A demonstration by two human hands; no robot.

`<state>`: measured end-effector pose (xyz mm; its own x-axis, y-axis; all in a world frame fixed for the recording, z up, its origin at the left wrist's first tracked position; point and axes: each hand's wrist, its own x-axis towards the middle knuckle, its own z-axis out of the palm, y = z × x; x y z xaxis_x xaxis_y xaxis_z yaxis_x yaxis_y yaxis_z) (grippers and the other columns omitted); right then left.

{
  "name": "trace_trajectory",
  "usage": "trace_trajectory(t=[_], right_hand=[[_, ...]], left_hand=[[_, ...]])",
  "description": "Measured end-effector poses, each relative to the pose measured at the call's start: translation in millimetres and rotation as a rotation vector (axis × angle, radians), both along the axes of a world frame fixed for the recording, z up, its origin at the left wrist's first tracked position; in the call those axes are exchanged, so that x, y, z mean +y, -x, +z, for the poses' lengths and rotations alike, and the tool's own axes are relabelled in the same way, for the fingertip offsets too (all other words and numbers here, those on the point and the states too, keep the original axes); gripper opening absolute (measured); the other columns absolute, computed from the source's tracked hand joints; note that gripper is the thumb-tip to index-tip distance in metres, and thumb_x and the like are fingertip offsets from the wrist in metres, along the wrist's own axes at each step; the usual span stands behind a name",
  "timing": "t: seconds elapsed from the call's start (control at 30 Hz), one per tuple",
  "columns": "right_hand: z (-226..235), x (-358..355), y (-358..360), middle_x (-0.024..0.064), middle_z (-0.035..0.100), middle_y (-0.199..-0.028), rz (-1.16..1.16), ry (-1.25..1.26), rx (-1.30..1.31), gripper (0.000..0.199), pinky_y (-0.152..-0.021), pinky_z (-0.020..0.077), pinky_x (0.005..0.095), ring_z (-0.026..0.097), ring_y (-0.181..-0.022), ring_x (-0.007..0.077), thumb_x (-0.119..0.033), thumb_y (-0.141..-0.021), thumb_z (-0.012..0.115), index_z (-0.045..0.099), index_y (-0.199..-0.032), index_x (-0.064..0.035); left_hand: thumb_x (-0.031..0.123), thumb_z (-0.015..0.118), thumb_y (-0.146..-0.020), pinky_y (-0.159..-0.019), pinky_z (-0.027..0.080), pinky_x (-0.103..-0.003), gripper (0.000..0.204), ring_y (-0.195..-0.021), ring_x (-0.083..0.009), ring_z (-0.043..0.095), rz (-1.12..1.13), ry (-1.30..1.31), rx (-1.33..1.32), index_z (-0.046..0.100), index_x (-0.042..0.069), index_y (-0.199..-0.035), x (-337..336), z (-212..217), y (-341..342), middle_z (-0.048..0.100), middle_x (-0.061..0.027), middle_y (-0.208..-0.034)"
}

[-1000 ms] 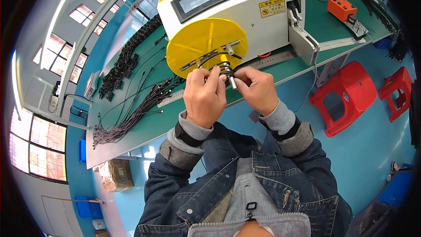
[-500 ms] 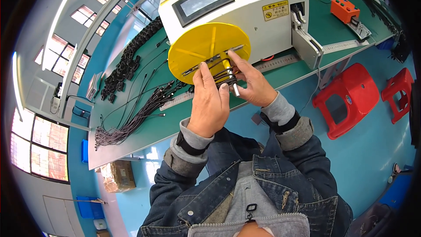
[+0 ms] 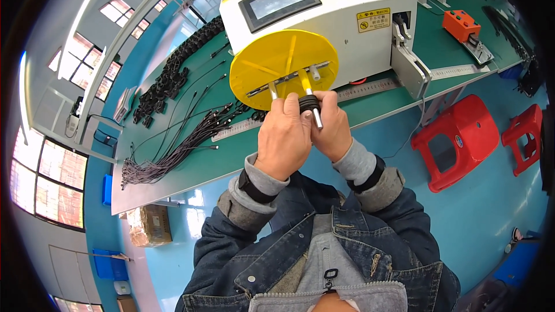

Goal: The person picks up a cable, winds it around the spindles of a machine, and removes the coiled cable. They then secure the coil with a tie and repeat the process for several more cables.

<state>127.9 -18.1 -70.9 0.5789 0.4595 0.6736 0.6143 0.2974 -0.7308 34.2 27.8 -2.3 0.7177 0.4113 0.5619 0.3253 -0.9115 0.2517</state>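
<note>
A compact coil of black cable (image 3: 309,103) is gripped between my two hands in front of a round yellow disc (image 3: 254,66). It appears to sit around a silver rod (image 3: 317,118) with a yellow base that sticks out from the disc. My left hand (image 3: 285,138) closes on the coil from the left, my right hand (image 3: 333,130) from the right, with the thumbs almost meeting. Fingers hide parts of the coil. Two shorter metal pins (image 3: 314,71) also stand on the disc's slotted bar.
The disc is mounted on a white machine (image 3: 347,40) with a screen (image 3: 279,3). Left of it on the green table lie a bundle of cables (image 3: 167,159) and a heap of black coils (image 3: 165,84). A steel ruler (image 3: 376,88), orange control box (image 3: 461,26) and red stools (image 3: 462,138) are to the right.
The cable, looser around the rod before, is now gathered into a tight coil nearer the rod's free end. Both hands came off the disc's bar toward me and closed together.
</note>
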Motion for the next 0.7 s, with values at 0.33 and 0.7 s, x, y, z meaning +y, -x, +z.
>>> trace_trajectory(t=[0.33, 0.7], right_hand=[[-7, -50, 28, 0.0203, 0.056, -0.067, 0.028, 0.198, -0.027, 0.023, -0.052, 0.0458, 0.042, 0.057, -0.061, 0.0392, -0.009, -0.077, 0.054, 0.04, -0.093, -0.0003], [-89, -72, 50, 0.0161, 0.055, -0.056, 0.235, 0.34, -0.177, 0.02, -0.046, 0.044, 0.0427, 0.057, -0.052, 0.0344, -0.011, -0.077, 0.054, 0.042, -0.091, -0.0031]], left_hand=[[0.017, 0.051, -0.083, -0.054, 0.045, -0.044, 0.019, -0.061, -0.0354, 0.055, -0.032, -0.001, 0.171, 0.043, 0.0, -0.089, -51, -10, 36, 0.05, -0.0161, -0.076], [0.031, 0.047, -0.09, -0.059, 0.05, -0.027, 0.041, -0.078, -0.0199, 0.058, -0.406, 1.381, -0.069, 0.043, -0.006, -0.109, -26, -116, 73, 0.056, -0.0136, -0.093]])
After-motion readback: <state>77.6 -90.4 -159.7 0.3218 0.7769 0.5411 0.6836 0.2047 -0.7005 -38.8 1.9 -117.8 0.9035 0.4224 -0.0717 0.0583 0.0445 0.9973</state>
